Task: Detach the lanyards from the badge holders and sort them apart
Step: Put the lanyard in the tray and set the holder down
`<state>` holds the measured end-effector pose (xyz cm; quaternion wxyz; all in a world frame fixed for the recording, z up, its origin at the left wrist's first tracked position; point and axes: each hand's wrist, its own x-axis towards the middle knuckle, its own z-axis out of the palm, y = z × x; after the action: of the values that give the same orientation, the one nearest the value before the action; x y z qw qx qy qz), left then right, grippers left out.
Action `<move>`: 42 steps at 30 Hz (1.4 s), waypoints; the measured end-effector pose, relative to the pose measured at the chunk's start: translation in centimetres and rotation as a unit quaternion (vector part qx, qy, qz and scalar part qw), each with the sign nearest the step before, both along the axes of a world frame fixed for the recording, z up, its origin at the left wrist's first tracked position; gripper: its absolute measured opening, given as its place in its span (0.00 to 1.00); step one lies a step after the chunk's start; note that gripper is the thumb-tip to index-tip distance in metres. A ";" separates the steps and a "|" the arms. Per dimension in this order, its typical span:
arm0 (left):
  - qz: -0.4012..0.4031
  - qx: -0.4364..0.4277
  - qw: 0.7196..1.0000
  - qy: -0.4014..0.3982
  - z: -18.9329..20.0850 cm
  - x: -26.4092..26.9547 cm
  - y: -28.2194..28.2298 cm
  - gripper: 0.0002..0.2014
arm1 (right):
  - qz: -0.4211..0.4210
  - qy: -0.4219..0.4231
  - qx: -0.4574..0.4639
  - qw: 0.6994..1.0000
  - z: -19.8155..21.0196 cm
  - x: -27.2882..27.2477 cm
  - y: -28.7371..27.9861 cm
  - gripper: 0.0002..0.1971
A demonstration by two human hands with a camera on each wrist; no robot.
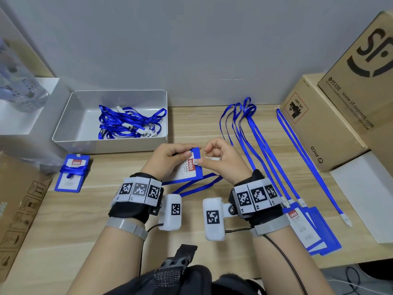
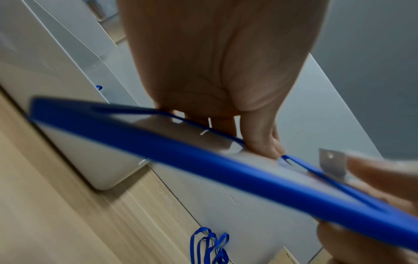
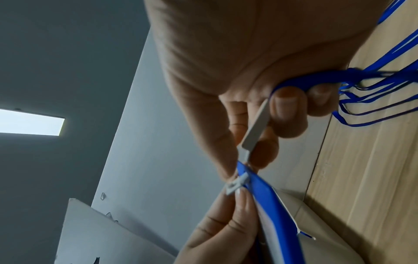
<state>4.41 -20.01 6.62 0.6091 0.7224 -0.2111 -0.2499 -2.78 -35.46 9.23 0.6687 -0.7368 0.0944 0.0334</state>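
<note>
On the wooden surface, a white tray at ten o'clock holds loose lanyards. At centre, the left hand pinches a blue badge holder, lifted off the surface. The right hand at its three o'clock pinches the white lanyard clip.

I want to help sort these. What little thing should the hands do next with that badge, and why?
Probably pull the clip free of the badge's top slot. The left hand grips the badge, the right hand pinches the clip's white strap, and the clip looks still hooked through the badge. Once it is off, the lanyard can likely join the loose ones in the tray.
</note>
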 end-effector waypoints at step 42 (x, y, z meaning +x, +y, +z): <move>0.056 -0.090 0.973 0.203 -1.4 -0.7 -2.0 0.07 | -0.076 0.072 -0.073 0.992 -2.9 -0.7 -0.4 0.11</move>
<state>3.73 -22.05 5.18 0.7150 0.6092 -0.0637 -0.3369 -3.44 -35.81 6.35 0.6051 -0.7701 0.2001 0.0287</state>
